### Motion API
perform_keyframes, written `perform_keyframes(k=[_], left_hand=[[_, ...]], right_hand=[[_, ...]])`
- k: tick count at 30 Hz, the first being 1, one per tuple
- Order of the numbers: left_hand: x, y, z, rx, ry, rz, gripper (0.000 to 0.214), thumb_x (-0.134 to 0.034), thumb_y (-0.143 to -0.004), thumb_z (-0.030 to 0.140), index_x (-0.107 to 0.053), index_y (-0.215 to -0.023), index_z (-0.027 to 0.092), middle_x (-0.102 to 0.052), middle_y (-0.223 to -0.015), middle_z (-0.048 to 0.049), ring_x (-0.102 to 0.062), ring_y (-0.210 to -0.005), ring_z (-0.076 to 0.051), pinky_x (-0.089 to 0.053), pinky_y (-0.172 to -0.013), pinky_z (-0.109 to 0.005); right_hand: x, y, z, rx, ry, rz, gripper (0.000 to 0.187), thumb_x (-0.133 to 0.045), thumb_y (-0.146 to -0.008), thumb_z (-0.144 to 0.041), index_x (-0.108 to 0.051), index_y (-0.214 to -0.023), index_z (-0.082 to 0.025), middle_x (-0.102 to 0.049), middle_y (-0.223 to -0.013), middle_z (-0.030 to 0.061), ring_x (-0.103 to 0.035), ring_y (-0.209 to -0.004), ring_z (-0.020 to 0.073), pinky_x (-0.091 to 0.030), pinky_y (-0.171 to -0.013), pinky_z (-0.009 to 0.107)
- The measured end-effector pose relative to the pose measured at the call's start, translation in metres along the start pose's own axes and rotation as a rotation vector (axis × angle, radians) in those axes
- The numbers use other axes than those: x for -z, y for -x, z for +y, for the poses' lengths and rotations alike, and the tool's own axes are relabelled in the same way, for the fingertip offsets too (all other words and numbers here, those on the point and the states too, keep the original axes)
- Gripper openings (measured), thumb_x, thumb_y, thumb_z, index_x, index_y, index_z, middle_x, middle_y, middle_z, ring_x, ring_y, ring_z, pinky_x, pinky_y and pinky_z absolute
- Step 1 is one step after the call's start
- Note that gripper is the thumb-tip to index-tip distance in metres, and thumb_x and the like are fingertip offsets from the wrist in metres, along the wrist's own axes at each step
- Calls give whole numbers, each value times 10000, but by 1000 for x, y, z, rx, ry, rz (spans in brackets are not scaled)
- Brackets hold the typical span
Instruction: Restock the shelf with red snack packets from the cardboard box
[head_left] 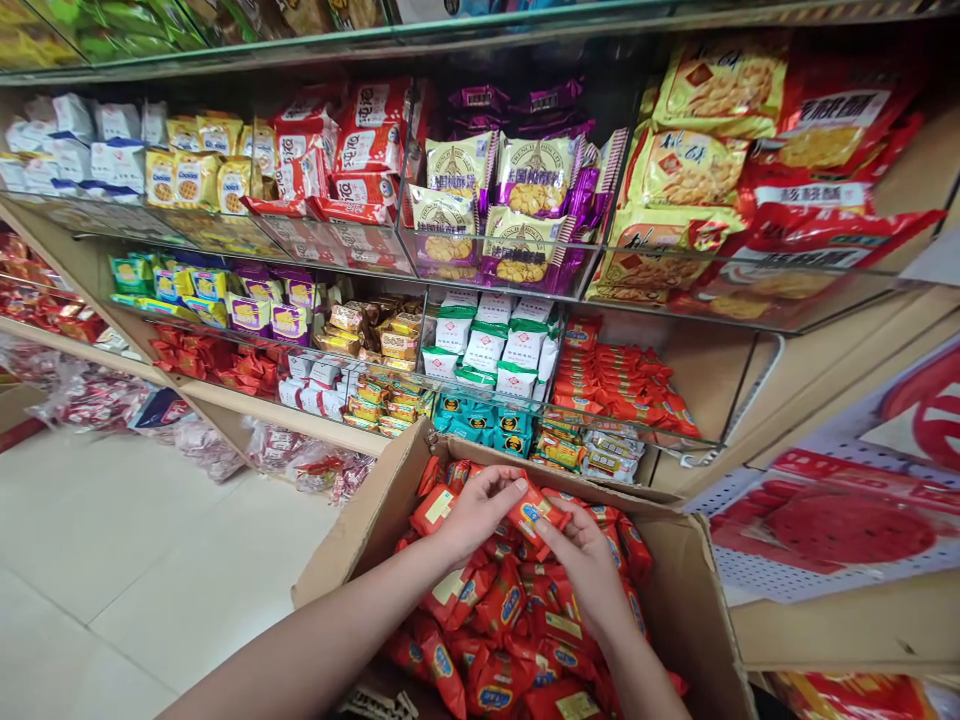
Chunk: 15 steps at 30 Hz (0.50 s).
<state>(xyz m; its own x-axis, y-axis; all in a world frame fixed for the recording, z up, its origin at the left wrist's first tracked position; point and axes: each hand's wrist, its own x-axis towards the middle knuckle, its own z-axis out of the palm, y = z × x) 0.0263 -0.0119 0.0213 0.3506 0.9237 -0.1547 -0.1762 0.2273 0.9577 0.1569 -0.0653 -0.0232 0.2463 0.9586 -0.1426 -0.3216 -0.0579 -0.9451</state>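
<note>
A tall pale-wood shelf unit with clear panels (705, 360) is displaying wrapped snacks. Before it, an open brown cardboard box (686, 610) is holding a heap of glossy red packets (499, 600). Over the heap, the left hand (480, 505) and right hand (585, 555) are pinching one small red rectangular glossy-wrapped packet (529, 515), each grip narrow, at opposite sides. It is looking light and slippery, its contents possibly brittle; the edges are seeming safer to hold than the middle.

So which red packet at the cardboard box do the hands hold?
The packet pinched by both the left hand and right hand; the other red packets lie piled in the box.
</note>
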Motion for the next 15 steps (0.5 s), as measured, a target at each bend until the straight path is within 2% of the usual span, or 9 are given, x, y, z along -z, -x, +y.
perform_keyframes(k=[5,9,12,14,15], left_hand=[[-1,-3,-5,53,60,49,350,-633,-650,482,-588,-705,139,-520,-573,48,-427,-498,-63,-346,-508,-194],[0,-3,-10,-39,-28,61,345,-597,-686,481,-579,-687,136,-538,-588,34,-456,-539,-85,-377,-554,-212],[6,0,9,-179,-294,29,360,-458,-790,474,-599,-745,146,-576,-658,1,-513,-630,-126,-417,-621,-245],[17,2,34,-369,-583,7,338,-375,-848,410,-611,-880,169,-607,-846,-35,-539,-822,-161,-419,-778,-287],[25,2,47,-467,-762,19,308,-389,-847,380,-608,-931,180,-597,-934,-49,-523,-916,-177,-390,-854,-307]], right_hand=[[-5,5,-4,-37,-173,-39,347,-690,-642,-344,-589,-943,-205,-663,-941,38,-603,-883,183,-449,-821,358],[-8,7,-2,-57,-213,-80,349,-683,-654,-340,-570,-960,-216,-662,-956,40,-607,-882,191,-470,-777,349],[-6,7,-15,-40,-99,-60,386,-697,-639,-342,-559,-973,-206,-674,-922,45,-617,-843,191,-478,-751,341],[-2,3,-37,36,1,-12,401,-699,-634,-349,-563,-979,-196,-673,-931,53,-614,-848,191,-477,-755,334],[2,-1,-51,93,43,27,409,-700,-632,-354,-564,-984,-196,-670,-940,55,-612,-850,191,-479,-746,329]])
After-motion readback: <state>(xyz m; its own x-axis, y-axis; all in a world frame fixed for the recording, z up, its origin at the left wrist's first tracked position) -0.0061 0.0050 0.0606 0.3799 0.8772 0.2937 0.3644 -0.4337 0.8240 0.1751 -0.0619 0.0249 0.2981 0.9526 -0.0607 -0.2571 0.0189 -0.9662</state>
